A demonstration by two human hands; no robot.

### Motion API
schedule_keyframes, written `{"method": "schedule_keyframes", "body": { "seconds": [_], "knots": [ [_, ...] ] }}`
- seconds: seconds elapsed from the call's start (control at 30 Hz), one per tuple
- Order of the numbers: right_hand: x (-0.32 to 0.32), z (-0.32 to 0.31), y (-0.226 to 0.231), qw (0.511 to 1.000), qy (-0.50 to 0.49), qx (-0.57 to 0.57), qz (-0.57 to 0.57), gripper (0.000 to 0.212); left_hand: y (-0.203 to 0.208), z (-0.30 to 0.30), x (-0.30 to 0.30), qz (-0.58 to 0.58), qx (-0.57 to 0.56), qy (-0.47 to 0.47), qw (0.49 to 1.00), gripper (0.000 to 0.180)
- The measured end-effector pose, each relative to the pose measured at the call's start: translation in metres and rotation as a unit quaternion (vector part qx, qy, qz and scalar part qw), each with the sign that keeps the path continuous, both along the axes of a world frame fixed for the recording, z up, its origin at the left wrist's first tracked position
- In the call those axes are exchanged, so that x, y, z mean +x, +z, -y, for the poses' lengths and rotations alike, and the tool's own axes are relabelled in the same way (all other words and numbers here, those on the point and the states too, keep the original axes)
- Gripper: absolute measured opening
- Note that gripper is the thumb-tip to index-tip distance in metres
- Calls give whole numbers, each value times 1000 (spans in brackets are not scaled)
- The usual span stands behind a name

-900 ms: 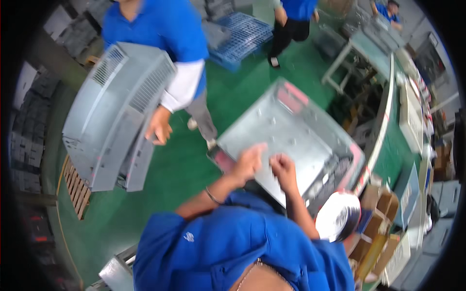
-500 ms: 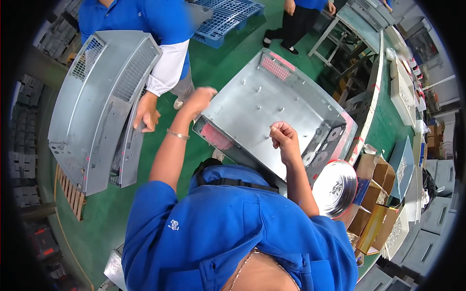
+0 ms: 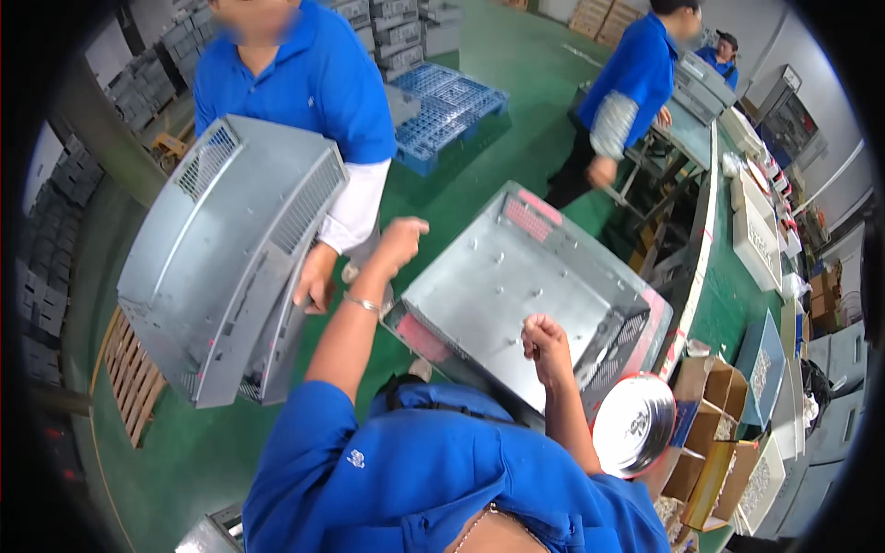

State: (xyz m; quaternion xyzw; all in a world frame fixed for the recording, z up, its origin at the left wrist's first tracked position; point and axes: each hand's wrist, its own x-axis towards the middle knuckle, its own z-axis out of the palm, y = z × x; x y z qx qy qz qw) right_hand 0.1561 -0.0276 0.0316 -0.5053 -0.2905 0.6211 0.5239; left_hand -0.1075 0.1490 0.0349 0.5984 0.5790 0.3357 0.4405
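The right hand (image 3: pixel 546 337) is curled into a loose fist and rests its knuckles on the near edge of a grey metal panel (image 3: pixel 516 295); whether it grips anything cannot be told. The left hand (image 3: pixel 402 241) is raised above the panel's left corner, fingers bent inward and empty, a thin bracelet on its wrist. The panel lies tilted in front of the person, flat side up, between the two hands, with pink strips along its rims and a vent grille at its right end. To the left, a co-worker in a blue shirt holds a grey casing (image 3: pixel 226 253) with slotted vents. A round silver bowl (image 3: pixel 631 424) sits just right of the panel, beside cardboard boxes (image 3: pixel 705 433). A blue pallet (image 3: pixel 447 111) lies on the green floor beyond.
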Motion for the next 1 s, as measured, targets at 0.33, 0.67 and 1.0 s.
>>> {"method": "schedule_keyframes", "body": {
  "seconds": [0.33, 0.67, 1.0],
  "knots": [
    [1, 9, -9, 999, -10, -35, -22, 6, -25, 8, 2, -28, -3, -26, 999, 23],
    [-9, -2, -27, 995, 40, -54, -75, 10, -23, 113, 59, 235, -85, -91, 964, 21],
    [-62, -19, -11, 987, 147, -51, -47, 16, -19, 146, 54, -3, 116, -90, 989, 16]
  ]
}}
